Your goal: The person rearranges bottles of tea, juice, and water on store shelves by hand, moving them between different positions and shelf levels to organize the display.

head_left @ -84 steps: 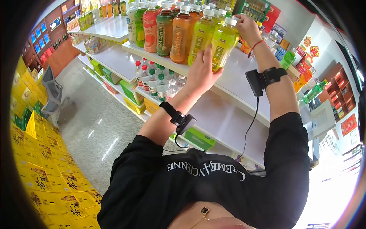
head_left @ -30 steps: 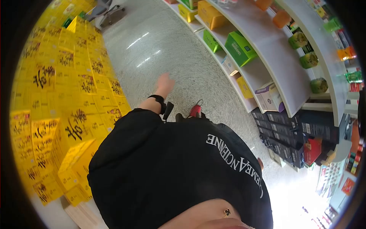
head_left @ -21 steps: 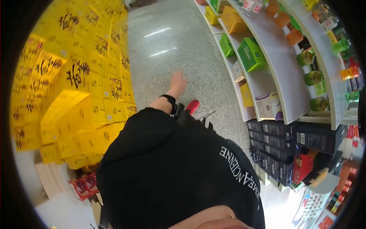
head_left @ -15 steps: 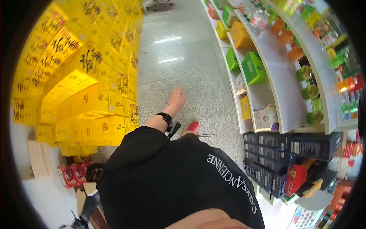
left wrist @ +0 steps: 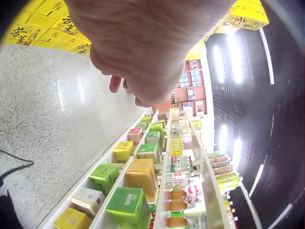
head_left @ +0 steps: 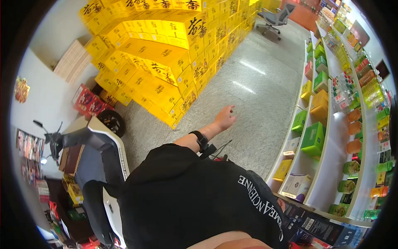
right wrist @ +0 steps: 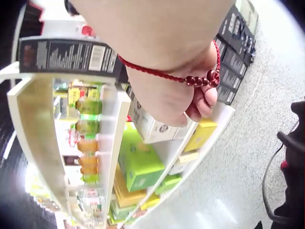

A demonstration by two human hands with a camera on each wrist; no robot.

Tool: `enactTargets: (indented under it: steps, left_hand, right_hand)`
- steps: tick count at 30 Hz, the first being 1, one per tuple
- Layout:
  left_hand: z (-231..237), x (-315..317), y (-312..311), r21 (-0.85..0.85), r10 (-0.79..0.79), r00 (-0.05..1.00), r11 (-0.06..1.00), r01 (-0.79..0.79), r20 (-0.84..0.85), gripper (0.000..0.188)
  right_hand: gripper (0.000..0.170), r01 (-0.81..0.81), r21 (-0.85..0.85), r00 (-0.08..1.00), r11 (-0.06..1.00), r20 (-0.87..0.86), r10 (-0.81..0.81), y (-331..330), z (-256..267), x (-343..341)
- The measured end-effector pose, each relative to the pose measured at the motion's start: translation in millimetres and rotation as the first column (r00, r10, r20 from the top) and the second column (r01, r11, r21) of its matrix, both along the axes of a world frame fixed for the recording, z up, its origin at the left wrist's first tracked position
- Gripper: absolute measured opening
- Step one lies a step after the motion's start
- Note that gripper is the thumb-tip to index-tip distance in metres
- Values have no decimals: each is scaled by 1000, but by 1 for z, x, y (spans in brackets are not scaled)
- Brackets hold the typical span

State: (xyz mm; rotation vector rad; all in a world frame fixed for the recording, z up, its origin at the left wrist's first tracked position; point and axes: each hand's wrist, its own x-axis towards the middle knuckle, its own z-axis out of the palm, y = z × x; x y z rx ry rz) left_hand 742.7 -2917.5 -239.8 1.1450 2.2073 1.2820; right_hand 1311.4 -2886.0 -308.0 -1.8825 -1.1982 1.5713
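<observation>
My left hand [head_left: 225, 118] hangs over the grey floor [head_left: 261, 103] in front of my body, fingers loosely bent, holding nothing. In the left wrist view the same hand [left wrist: 138, 57] shows from the wrist side, most of its fingers hidden. Only a sliver of my right hand [head_left: 281, 204] peeks past the black sweatshirt [head_left: 199, 195] in the head view. The right wrist view shows that hand [right wrist: 164, 98] with loosely curled fingers and a red beaded bracelet [right wrist: 152, 72] at the wrist. It holds nothing and overlaps a white box [right wrist: 150, 125] on the shelf behind it.
Stacked yellow cartons [head_left: 161, 89] line the left of the aisle. A white scooter [head_left: 120, 155] stands at the near left. Shelves [head_left: 325, 166] with bottles and a green box [head_left: 313, 140] run along the right, above dark boxes [head_left: 309, 226]. A grey chair [head_left: 275, 18] stands far back.
Earlier both hands were at drink bottles on the upper shelf; now they hang down by the body. The view has swung left, bringing the scooter and carton stack's end into sight.
</observation>
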Motion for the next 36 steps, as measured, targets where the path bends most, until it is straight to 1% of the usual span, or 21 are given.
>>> enactTargets:
  steps: [1,2,4,5,7,8,10,13,16,18,19,21,22,23,25,27,29,31,33,35,36]
  left_hand:
    - [8,8,-18,-20,20,1000,1000,-19,17,54]
    - [12,15,-35,-21,44,999,999,-43,12,54]
    - [16,39,-72,79,139,989,988,-136,-39,54]
    - [17,55,-92,76,170,985,983,-167,-35,54]
    - [20,88,-135,112,252,967,962,-247,-31,53]
    - [17,105,-157,111,289,957,952,-284,-33,53]
    - [13,136,-202,67,272,962,961,-269,-38,54]
    - [17,168,-263,26,320,946,947,-319,-58,55]
    - [27,190,-322,56,393,915,919,-390,-85,55]
    - [41,208,-357,22,445,895,896,-444,-44,55]
    - [48,213,-371,1,475,880,880,-475,-25,54]
    - [52,226,-400,-4,483,876,876,-483,-8,55]
    - [52,233,-416,-2,490,871,871,-490,1,55]
    - [53,241,-431,-17,484,875,875,-484,13,55]
    - [52,252,-457,-41,497,867,867,-496,22,56]
    - [45,264,-488,-51,487,873,873,-485,26,56]
    - [36,277,-524,-62,477,878,878,-475,39,56]
    - [25,289,-562,-25,483,875,876,-482,41,56]
    - [22,296,-597,-89,502,865,862,-500,8,56]
    - [19,307,-627,-92,549,836,833,-545,18,54]
    - [18,314,-639,-104,535,844,842,-529,35,54]
  right_hand:
    - [21,-43,166,990,985,143,20,-4,9,-9]
    - [21,-66,164,989,984,138,44,-1,10,-10]
    - [19,-223,238,973,945,110,201,10,14,5]
    - [19,-253,235,966,938,115,232,15,13,16]
    - [18,-350,265,936,898,79,342,21,-2,33]
    - [18,-377,272,925,885,56,377,22,-8,41]
    - [18,-441,259,895,859,55,443,19,-7,46]
    - [19,-496,238,867,835,77,493,-6,-1,55]
    - [21,-497,115,859,860,-78,506,-31,5,50]
    - [22,-568,134,818,812,-19,575,-47,16,45]
    - [20,-560,127,816,818,-84,572,-52,15,46]
    - [18,-579,187,796,793,-79,600,-62,14,50]
    - [19,-555,193,809,809,-101,579,-70,13,51]
    - [21,-575,217,802,789,-42,596,-84,28,48]
    - [22,-597,287,775,749,-37,631,-100,29,61]
    - [21,-522,251,835,815,-43,548,-125,35,69]
    - [21,-517,294,841,804,-2,542,-161,57,75]
    - [20,-466,346,833,814,-138,536,-183,63,95]
    - [21,-448,387,857,806,-70,511,-210,81,110]
    - [22,-438,369,890,820,48,454,-238,103,118]
    - [22,-432,359,896,827,66,439,-249,109,126]
